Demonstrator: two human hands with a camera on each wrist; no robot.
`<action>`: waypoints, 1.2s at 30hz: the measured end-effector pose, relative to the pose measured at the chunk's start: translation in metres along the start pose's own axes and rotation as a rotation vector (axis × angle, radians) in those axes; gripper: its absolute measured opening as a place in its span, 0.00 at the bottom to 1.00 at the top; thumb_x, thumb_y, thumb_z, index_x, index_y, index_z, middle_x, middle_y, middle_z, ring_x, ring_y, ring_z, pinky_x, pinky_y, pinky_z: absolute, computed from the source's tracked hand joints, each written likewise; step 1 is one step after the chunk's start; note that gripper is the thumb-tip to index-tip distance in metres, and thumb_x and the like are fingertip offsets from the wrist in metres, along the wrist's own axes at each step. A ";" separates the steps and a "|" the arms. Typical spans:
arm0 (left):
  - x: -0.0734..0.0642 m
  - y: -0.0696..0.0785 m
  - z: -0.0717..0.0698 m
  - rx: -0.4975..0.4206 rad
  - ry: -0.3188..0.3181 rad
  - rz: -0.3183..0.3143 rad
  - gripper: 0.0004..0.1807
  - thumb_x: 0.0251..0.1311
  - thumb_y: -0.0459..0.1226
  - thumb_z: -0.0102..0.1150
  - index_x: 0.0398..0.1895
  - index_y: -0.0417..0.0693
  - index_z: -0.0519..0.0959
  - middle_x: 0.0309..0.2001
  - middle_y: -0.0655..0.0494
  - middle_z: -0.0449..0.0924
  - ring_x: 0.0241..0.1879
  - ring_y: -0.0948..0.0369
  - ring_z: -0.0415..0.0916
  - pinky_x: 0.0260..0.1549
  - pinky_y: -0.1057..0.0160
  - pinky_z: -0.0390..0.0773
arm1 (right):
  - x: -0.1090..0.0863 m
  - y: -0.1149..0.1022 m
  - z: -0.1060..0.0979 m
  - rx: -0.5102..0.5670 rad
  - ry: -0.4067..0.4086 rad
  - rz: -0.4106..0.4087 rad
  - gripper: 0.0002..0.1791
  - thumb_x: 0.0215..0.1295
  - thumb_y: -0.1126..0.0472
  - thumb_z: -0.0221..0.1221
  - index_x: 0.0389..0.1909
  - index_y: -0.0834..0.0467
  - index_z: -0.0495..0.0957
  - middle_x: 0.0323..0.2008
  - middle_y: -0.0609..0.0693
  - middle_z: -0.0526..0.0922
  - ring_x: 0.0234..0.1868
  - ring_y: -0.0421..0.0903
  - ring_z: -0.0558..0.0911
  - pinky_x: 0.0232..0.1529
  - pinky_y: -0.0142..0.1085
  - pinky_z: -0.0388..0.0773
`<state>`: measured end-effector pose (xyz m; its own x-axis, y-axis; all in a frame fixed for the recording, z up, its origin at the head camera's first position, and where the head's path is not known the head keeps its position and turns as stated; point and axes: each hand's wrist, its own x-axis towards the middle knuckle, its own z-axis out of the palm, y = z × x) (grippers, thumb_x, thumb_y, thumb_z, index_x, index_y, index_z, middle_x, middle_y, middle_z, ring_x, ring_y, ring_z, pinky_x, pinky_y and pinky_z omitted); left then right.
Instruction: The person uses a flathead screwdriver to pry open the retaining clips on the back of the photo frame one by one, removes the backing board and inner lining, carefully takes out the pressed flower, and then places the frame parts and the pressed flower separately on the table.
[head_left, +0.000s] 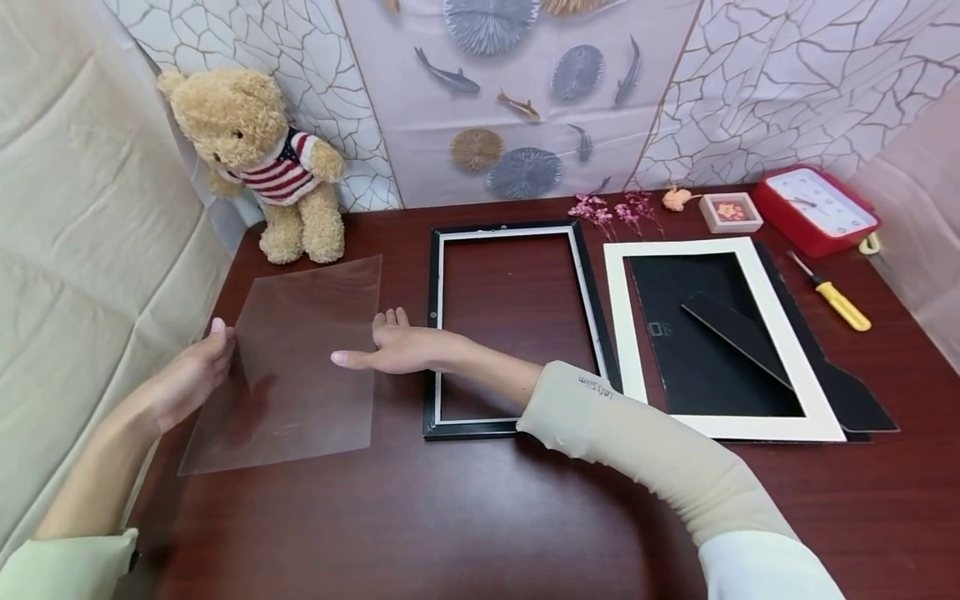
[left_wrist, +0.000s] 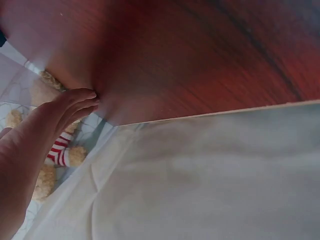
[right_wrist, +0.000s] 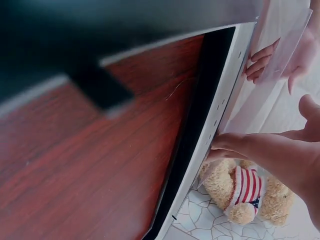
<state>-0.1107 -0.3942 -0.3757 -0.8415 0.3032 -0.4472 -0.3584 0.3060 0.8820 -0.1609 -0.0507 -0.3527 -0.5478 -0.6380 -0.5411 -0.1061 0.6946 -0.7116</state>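
A thin clear plastic sheet [head_left: 300, 417] lies between my two hands, over the left side of the table. My left hand [head_left: 187, 379] is at its left edge, fingers fairly straight and thumb pointing up. At the opposite edge, my right hand [head_left: 405, 346] has its fingers extended and its thumb spread apart over the sheet. The right forearm crosses above a black picture frame [head_left: 468, 432], whose inside shows bare tabletop. In the right wrist view, the sheet [right_wrist: 280, 65] appears nearly edge-on, with the left hand [right_wrist: 295, 57] at its far side.
Right of the frame, a white mat [head_left: 757, 427] lies on a black backing board [head_left: 697, 350] with a stand leg. Farther right are a yellow screwdriver [head_left: 843, 306] and a red clock [head_left: 795, 225]. A teddy bear [head_left: 277, 175], pink dried flowers [head_left: 633, 208] and a small box [head_left: 730, 213] line the back.
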 end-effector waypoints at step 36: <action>0.031 -0.038 -0.003 0.562 0.292 -0.048 0.59 0.82 0.69 0.19 0.79 0.20 0.19 0.78 0.26 0.02 0.81 0.28 0.10 0.80 0.30 0.21 | -0.010 -0.013 -0.029 -0.375 -0.077 -0.071 0.45 0.88 0.34 0.42 0.87 0.65 0.56 0.89 0.65 0.40 0.91 0.57 0.36 0.90 0.45 0.40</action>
<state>-0.1244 -0.3991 -0.4226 -0.9338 0.0428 -0.3552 -0.1983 0.7644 0.6135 -0.1784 -0.0439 -0.3253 -0.4658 -0.7022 -0.5384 -0.4458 0.7119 -0.5427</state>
